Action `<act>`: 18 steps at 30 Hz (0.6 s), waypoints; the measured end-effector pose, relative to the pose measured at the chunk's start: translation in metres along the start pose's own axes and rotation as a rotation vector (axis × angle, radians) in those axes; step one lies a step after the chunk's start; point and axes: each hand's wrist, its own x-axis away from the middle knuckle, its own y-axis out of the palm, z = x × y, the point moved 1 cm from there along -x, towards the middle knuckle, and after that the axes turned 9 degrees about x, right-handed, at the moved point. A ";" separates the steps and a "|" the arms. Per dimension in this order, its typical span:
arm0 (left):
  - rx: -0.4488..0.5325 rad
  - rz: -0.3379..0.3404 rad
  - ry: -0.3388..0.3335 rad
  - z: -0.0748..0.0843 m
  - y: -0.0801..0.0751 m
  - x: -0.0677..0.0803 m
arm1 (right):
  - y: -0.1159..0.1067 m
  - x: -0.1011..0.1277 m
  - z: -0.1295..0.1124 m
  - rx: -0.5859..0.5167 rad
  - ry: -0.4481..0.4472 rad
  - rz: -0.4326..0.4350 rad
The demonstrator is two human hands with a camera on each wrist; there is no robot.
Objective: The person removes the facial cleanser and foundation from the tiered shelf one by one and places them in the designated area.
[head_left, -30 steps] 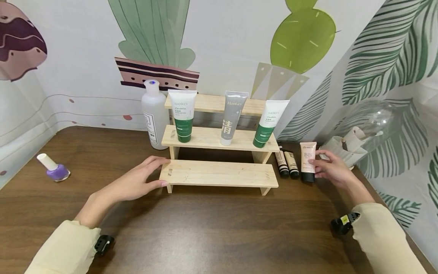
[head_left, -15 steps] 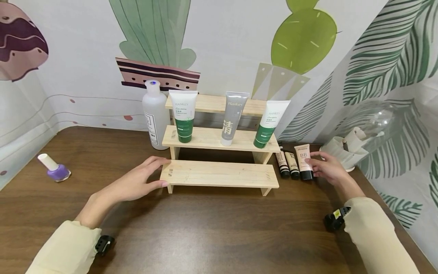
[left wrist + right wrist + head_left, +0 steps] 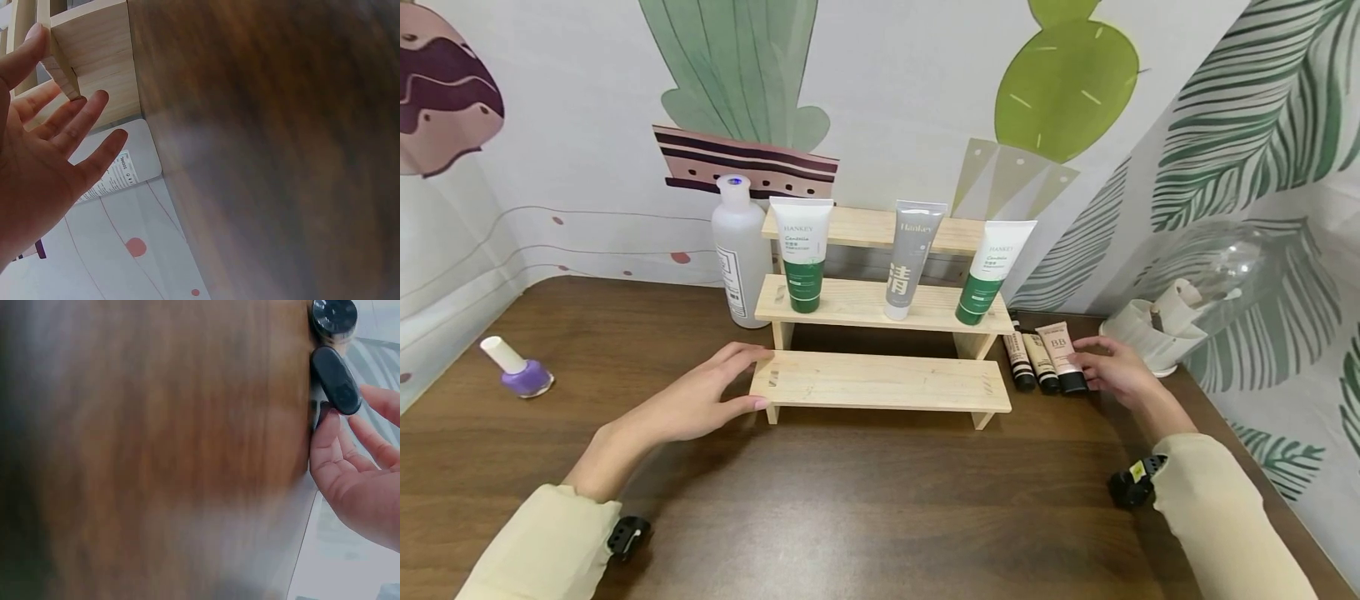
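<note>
Three small tubes lie side by side on the brown table (image 3: 865, 517), just right of the wooden stepped shelf (image 3: 880, 382); the rightmost, a pink BB tube (image 3: 1061, 357) with its black cap toward the near edge, is pinched by the curled fingers of the right hand (image 3: 1114, 371), apparently laying it flat beside its neighbours (image 3: 1030, 362). Flat-fingered, the left hand (image 3: 700, 404) rests against the shelf's lowest step at its left end, seemingly bracing it. Green and grey tubes (image 3: 913, 257) stand upright on the middle step, caps down.
</note>
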 end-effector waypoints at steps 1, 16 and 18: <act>-0.001 0.000 0.001 0.000 0.000 0.000 | -0.001 0.001 0.000 0.004 -0.003 -0.010; -0.003 -0.001 0.007 -0.001 0.000 0.000 | -0.005 0.012 0.001 0.062 -0.010 -0.046; -0.003 -0.002 0.006 -0.001 0.000 0.000 | -0.005 0.012 0.002 0.075 -0.022 -0.045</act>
